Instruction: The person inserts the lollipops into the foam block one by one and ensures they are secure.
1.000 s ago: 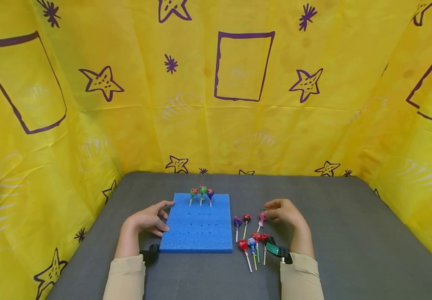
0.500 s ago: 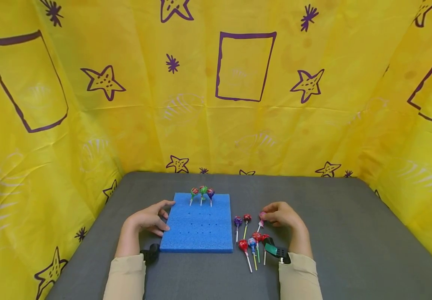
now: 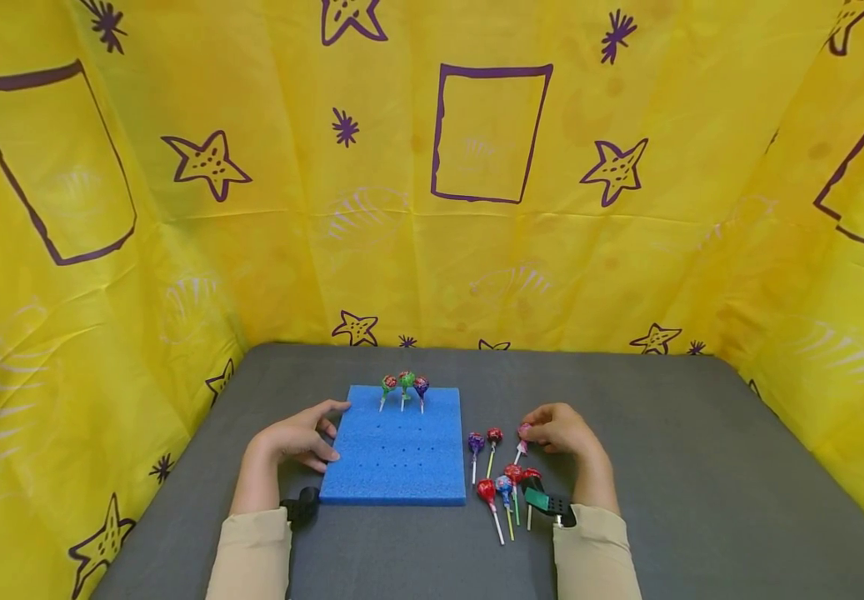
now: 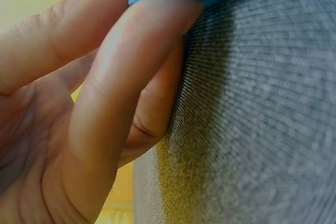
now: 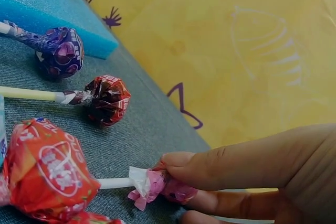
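Note:
A blue foam board [image 3: 394, 483] with rows of small holes lies on the table, three wrapped lollipops [image 3: 406, 381] upright along its far part. My left hand [image 3: 297, 437] rests at the board's left edge, fingers spread along it. In the left wrist view its thumb [image 4: 113, 77] touches the blue edge. To the right of the board, my right hand [image 3: 566, 429] pinches a pink lollipop [image 5: 153, 184] by its wrapped head between thumb and fingers. Its white stick points toward a red lollipop [image 5: 50, 171] in the right wrist view.
A purple lollipop [image 3: 476, 442] and a dark red one [image 3: 494, 435] lie between the board and my right hand. Several more, including a red one [image 3: 486, 490] and a blue one [image 3: 504, 483], lie nearer me. Yellow patterned cloth [image 3: 402, 267] surrounds the grey table [image 3: 671, 467].
My right hand has moved slightly left, and its fingers have closed on the head of the pink lollipop. The left hand and the board have stayed in place.

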The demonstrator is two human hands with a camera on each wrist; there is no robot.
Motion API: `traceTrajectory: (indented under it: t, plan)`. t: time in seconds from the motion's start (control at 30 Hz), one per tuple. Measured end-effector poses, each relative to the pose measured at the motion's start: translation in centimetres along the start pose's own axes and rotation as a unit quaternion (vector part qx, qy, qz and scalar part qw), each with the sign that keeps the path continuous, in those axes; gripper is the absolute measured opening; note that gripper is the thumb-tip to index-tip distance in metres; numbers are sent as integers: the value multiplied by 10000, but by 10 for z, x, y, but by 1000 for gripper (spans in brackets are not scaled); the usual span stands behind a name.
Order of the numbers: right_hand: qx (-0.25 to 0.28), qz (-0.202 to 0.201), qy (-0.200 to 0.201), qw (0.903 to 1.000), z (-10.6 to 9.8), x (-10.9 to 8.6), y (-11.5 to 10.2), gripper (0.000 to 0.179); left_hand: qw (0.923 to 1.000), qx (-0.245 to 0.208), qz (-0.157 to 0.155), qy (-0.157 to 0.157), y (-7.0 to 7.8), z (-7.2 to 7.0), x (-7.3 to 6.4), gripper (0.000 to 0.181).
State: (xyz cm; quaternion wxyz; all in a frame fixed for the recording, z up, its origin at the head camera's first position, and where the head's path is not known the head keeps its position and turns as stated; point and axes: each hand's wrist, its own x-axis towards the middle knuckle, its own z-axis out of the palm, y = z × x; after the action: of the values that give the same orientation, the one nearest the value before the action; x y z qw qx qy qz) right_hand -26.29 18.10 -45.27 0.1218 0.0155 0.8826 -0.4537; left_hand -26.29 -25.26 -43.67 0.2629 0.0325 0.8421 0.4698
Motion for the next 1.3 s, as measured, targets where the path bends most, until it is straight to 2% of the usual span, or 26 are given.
traceTrajectory:
  t: [0.23, 0.57, 0.9, 1.3]
  plan:
    - [-19, 51, 58, 10000, 1, 1, 0, 27, 10000, 1, 25, -9, 0, 0, -1, 88]
    - [-2, -74, 169, 9998, 1, 1, 1, 27, 10000, 8, 36, -8, 0, 0, 0, 88]
    - [237, -31, 447, 9987, -2, 2, 1, 28, 10000, 3, -9, -15, -1, 0, 1, 89]
    - [741, -368, 895, 9925, -4, 0, -3, 32, 10000, 17, 22, -16, -1, 0, 1, 89]
